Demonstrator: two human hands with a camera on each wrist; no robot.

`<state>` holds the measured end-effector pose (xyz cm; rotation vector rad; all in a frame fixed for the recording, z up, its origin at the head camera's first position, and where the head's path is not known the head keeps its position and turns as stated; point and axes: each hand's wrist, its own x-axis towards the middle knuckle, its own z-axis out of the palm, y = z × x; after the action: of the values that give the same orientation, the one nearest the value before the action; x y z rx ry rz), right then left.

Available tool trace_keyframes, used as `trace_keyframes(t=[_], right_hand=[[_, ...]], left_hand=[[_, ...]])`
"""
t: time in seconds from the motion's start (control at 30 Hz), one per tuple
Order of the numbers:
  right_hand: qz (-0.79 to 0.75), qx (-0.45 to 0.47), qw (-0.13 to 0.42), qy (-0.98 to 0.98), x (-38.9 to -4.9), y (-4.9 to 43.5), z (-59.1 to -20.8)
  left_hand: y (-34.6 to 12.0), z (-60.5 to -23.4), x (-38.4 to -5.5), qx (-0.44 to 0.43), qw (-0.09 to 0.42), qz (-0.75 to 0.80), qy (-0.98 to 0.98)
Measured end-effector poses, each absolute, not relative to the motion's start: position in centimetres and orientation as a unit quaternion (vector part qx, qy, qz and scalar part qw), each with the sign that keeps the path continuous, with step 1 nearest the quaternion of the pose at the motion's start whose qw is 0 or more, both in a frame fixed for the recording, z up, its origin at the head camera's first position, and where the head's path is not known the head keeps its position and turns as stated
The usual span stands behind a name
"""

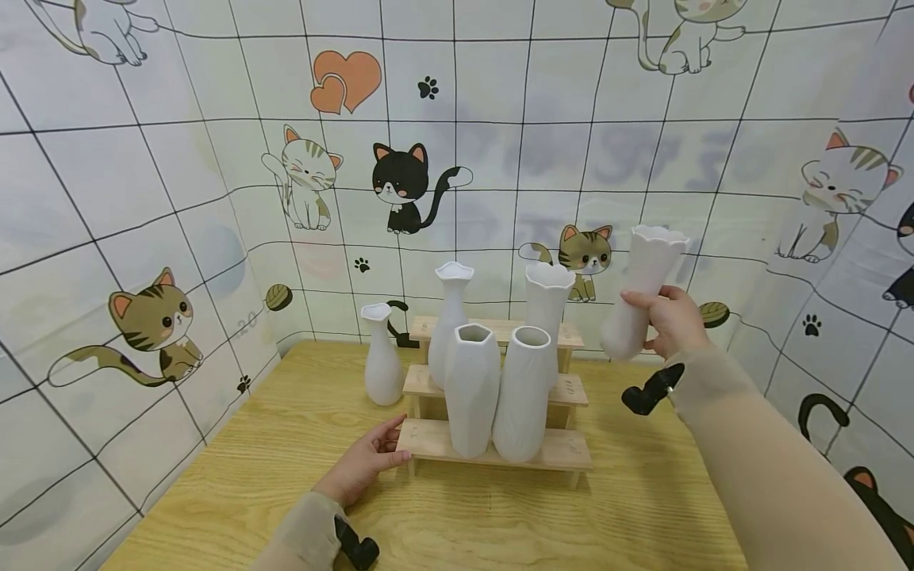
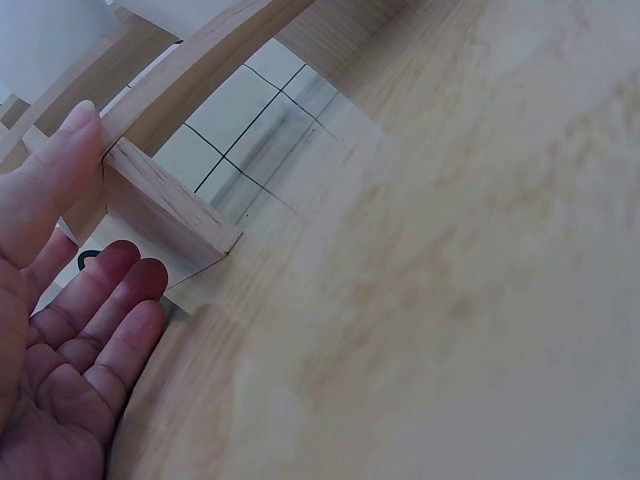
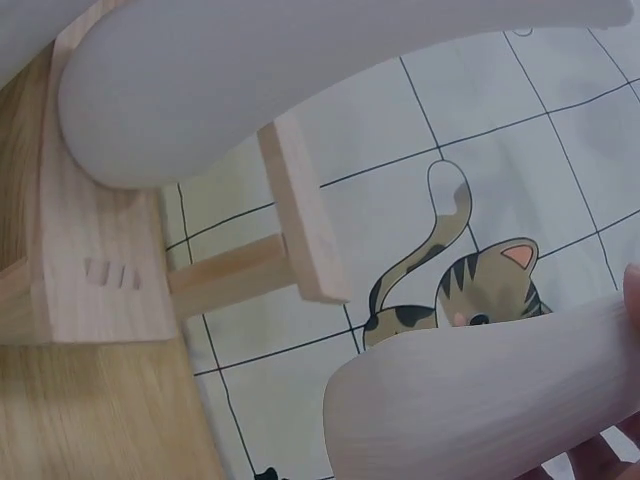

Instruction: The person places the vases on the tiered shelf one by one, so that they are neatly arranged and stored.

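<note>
now right hand [image 1: 674, 321] curled round vase [image 1: 648, 266], left hand [image 1: 366, 462] touching stand [image 1: 430, 439]

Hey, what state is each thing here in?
Held vase: raised off the table, slightly tilted
Right hand: gripping that vase
Wooden stand: upright on the table
Left hand: holding the stand's left end
Front two vases: upright, bottom step
Rear two vases: upright, middle step
Small vase: upright on the table

White, smooth vase with a flared, ruffled rim [image 1: 645, 272] is up in the air, mouth up, kinda leaning toward 1 o'clock. It's at 2 o'clock from the pale wooden three-step stand [image 1: 427, 435], which just sits upright.
</note>
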<state>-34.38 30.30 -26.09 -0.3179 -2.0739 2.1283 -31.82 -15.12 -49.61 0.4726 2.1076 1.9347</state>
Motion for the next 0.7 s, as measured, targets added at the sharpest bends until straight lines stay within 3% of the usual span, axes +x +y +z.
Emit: trace_keyframes(t=[0.7], right_hand=[[0.694,-0.061,0.065,-0.714,-35.9,27.1,-23.5]], left_hand=[[-15.2,-49.5,-31.8,0.16,0.125,0.66,0.723]])
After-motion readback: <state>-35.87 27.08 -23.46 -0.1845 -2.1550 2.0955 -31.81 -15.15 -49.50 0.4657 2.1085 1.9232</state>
